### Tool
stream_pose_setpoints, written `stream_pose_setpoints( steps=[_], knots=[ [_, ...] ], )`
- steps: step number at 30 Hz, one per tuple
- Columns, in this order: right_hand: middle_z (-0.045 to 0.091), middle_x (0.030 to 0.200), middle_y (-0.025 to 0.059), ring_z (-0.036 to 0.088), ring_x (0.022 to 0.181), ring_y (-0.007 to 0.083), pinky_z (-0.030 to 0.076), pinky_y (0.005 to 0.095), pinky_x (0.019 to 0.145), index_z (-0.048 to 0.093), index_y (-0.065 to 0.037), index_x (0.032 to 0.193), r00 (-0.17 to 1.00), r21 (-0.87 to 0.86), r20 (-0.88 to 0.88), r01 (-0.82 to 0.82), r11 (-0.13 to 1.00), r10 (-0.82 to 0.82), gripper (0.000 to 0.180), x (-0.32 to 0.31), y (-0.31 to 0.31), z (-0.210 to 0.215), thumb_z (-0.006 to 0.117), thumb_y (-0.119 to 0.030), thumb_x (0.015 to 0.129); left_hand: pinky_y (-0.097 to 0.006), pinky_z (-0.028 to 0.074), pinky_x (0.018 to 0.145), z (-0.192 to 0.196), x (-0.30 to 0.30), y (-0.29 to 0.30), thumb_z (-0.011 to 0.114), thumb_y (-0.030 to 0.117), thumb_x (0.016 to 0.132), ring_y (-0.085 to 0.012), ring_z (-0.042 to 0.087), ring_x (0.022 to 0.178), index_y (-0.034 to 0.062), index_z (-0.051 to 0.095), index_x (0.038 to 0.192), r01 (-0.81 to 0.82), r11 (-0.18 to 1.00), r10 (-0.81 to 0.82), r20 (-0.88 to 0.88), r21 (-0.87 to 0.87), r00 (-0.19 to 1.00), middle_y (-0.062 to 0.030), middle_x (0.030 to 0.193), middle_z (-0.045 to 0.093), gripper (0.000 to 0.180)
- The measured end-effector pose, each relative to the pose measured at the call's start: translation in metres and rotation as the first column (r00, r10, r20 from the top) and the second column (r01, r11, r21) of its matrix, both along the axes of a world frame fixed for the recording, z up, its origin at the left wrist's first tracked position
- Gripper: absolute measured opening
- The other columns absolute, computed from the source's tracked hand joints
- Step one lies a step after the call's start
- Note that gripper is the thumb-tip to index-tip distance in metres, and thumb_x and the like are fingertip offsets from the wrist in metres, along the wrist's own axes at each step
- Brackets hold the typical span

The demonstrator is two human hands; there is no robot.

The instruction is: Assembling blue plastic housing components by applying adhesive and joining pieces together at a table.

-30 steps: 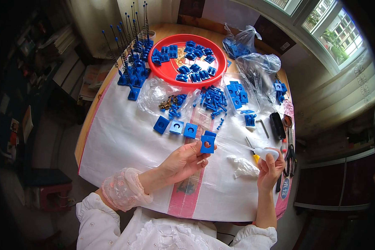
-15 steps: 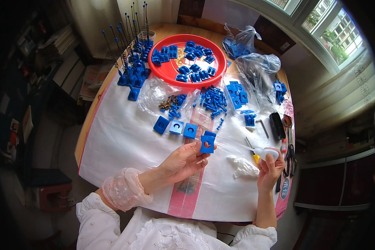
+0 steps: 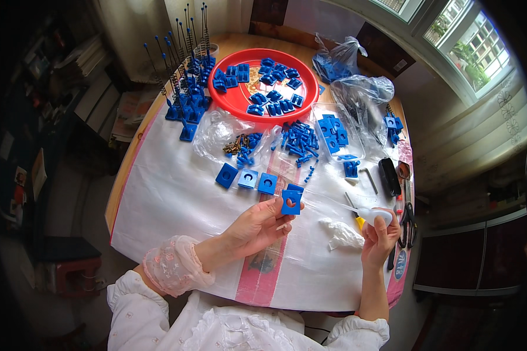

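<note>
My left hand is closed on a blue plastic bracket, pinching it by its left side between thumb and fingers. A round hole shows in the bracket's face, and a second plate stands behind it. In my right hand is a white squeeze bottle, held between thumb and fingers. Its long, thin nozzle points left toward the bracket; whether the tip touches it I cannot tell. Just beyond my left hand lie several blue square pieces with holes in a row.
A red round tray of blue parts stands at the back. Upright springs on blue bases are at back left. Blue pins and a clear box lie mid-table. At right are scissors, a black case and crumpled tissue.
</note>
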State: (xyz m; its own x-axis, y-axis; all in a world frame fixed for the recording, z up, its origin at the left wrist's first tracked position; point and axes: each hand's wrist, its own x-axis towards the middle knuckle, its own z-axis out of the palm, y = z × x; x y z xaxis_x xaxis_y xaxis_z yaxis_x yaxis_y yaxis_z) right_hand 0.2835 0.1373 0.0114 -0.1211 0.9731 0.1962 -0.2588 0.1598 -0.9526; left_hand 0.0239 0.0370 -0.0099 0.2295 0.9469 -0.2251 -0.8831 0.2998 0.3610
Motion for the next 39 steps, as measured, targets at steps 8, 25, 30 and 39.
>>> stream_pose_setpoints(
  steps=[8, 25, 30, 39],
  knots=[
    [0.042, 0.058, -0.0044, 0.028, 0.045, 0.001, 0.024, 0.0212, 0.043, 0.061, 0.004, 0.095, 0.994, -0.026, -0.096, -0.063, 0.998, 0.06, 0.022, 0.002, 0.0, 0.0039, 0.067, -0.016, 0.089, -0.029, 0.045, 0.087, 0.0018, -0.0033, 0.0009, 0.056, 0.035, 0.098, -0.0123, 0.053, 0.104, 0.0087, 0.056, 0.121, -0.023, 1.0, 0.023, -0.022, 0.015, 0.999, -0.0038, 0.12, 0.059, 0.034],
    [0.053, 0.067, -0.0015, 0.033, 0.047, 0.0009, 0.029, 0.0207, 0.044, 0.062, 0.004, 0.092, 0.993, -0.036, -0.084, -0.09, 0.995, 0.087, 0.02, 0.0033, -0.002, 0.0014, 0.07, -0.013, 0.085, -0.025, 0.043, 0.077, 0.0065, -0.0084, 0.001, 0.059, 0.034, 0.097, -0.0085, 0.051, 0.098, 0.0105, 0.059, 0.118, -0.061, 0.998, 0.06, 0.01, 0.019, 0.998, -0.0012, 0.117, 0.062, 0.032],
    [0.052, 0.066, -0.0013, 0.033, 0.047, 0.0011, 0.029, 0.021, 0.044, 0.062, 0.004, 0.092, 0.993, -0.029, -0.081, -0.084, 0.996, 0.081, 0.02, 0.0016, -0.0029, 0.003, 0.069, -0.013, 0.085, -0.025, 0.043, 0.077, 0.0045, -0.0084, 0.001, 0.059, 0.033, 0.097, -0.0087, 0.051, 0.098, 0.0108, 0.059, 0.118, -0.056, 0.998, 0.056, 0.027, 0.027, 0.998, -0.0016, 0.118, 0.062, 0.031],
    [0.054, 0.068, -0.0001, 0.034, 0.047, 0.0015, 0.03, 0.0212, 0.044, 0.062, 0.004, 0.092, 0.993, -0.035, -0.085, -0.086, 0.996, 0.083, 0.02, 0.0027, -0.0029, 0.002, 0.07, -0.013, 0.085, -0.025, 0.042, 0.075, 0.0054, -0.0085, 0.0014, 0.059, 0.033, 0.097, -0.009, 0.051, 0.098, 0.0103, 0.059, 0.117, -0.06, 0.998, 0.059, 0.02, 0.025, 0.998, -0.0018, 0.117, 0.062, 0.03]
  ],
)
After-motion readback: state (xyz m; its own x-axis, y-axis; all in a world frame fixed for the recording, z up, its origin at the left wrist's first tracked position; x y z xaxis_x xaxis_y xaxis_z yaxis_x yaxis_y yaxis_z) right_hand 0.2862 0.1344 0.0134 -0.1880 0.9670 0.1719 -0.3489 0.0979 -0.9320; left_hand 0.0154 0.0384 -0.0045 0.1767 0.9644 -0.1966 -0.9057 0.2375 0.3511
